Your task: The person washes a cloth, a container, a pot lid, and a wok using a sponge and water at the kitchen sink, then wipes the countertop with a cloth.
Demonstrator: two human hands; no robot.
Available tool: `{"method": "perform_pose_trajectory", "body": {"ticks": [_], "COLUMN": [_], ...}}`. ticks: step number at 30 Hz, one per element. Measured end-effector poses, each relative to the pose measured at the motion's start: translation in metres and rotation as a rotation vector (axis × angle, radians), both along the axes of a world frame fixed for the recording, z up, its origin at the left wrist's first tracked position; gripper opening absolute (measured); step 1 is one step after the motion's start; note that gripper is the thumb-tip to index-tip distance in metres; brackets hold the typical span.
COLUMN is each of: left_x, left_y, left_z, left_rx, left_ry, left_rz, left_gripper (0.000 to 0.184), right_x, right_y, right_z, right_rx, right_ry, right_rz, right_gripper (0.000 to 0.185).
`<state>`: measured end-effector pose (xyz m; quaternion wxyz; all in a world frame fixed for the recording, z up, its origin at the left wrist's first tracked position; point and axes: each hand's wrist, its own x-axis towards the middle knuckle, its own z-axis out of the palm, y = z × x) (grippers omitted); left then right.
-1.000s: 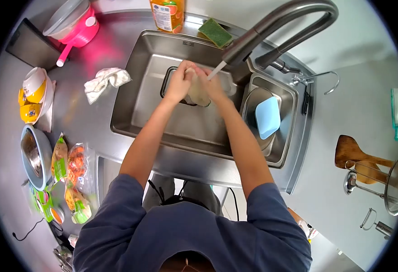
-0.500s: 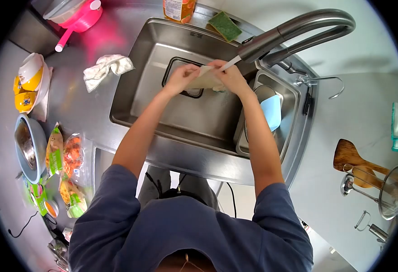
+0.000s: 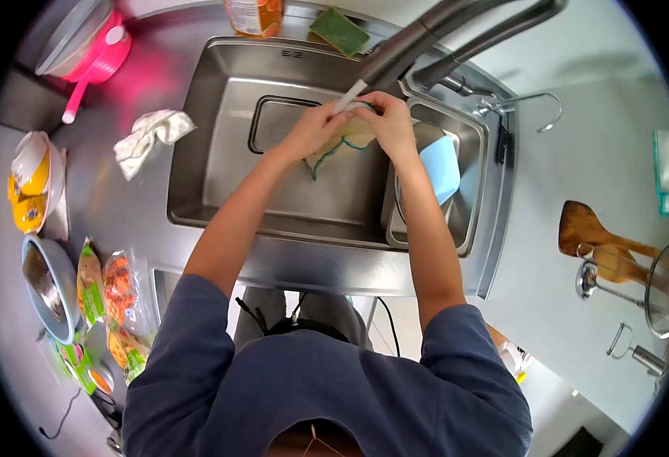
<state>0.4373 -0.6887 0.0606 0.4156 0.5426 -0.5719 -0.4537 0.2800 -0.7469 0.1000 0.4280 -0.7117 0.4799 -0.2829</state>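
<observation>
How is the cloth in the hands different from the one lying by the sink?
The held cloth shows a green edge; the counter cloth shows none. The held cloth hangs from the left hand and right hand over the sink, while the counter cloth lies bunched up. Both are pale.

"What do we see of the cloth (image 3: pixel 356 134) itself?"

"We see a thin, pale cream piece with dark green edging that runs in a wavy line."

"And how is it lying?"

"It isn't flat: we find it gathered and creased, pinched between the left hand (image 3: pixel 313 134) and the right hand (image 3: pixel 392 128), with a pointed corner drooping below the fingers."

"Where do we place it?"

"Over the large basin (image 3: pixel 304 199) of the sink, right by the stream of water (image 3: pixel 349 97). Our view of its upper part is partly blocked by the fingers."
</observation>
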Motion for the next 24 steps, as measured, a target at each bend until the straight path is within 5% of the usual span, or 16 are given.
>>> {"method": "perform_pose_trajectory", "body": {"ticks": [3,7,9,12,14,15,17,20,22,24], "left_x": [0.003,0.019,0.030,0.044,0.049,0.046,0.035,0.033,0.035,0.027], "left_y": [-0.005,-0.008,-0.006,-0.007,-0.002,0.000,0.004,0.006,0.004,0.005], "left_z": [0.002,0.009,0.010,0.020,0.026,0.027,0.032,0.046,0.021,0.016], "left_rx": [0.023,0.018,0.002,-0.180,0.244,0.244,-0.428,-0.273,-0.411,0.712], "left_ry": [0.014,-0.025,-0.039,0.043,0.135,0.134,-0.473,-0.511,-0.398,0.789], "left_rz": [0.003,0.020,0.012,0.020,-0.103,-0.101,-0.077,0.101,0.253,0.583], "left_gripper": [0.027,0.028,0.028,0.025,0.023,0.023,0.020,0.019,0.026,0.036], "right_x": [-0.016,-0.028,-0.030,-0.026,-0.004,0.009,0.029,0.044,0.049,0.051], "right_y": [0.004,0.007,0.005,0.000,0.009,0.014,0.010,0.001,-0.003,-0.001], "right_z": [-0.011,-0.023,-0.022,-0.031,-0.030,-0.028,-0.033,-0.032,-0.019,-0.027], "right_rx": [0.165,0.297,0.392,0.431,0.324,0.211,0.153,0.037,0.162,0.108], "right_ry": [-0.216,-0.155,0.078,-0.086,-0.249,-0.408,-0.362,-0.189,0.082,0.034], "right_rz": [0.002,0.138,0.195,0.212,0.188,0.161,0.278,0.354,0.219,0.234], "right_gripper": [0.020,0.017,0.019,0.025,0.025,0.026,0.029,0.032,0.031,0.031]}}
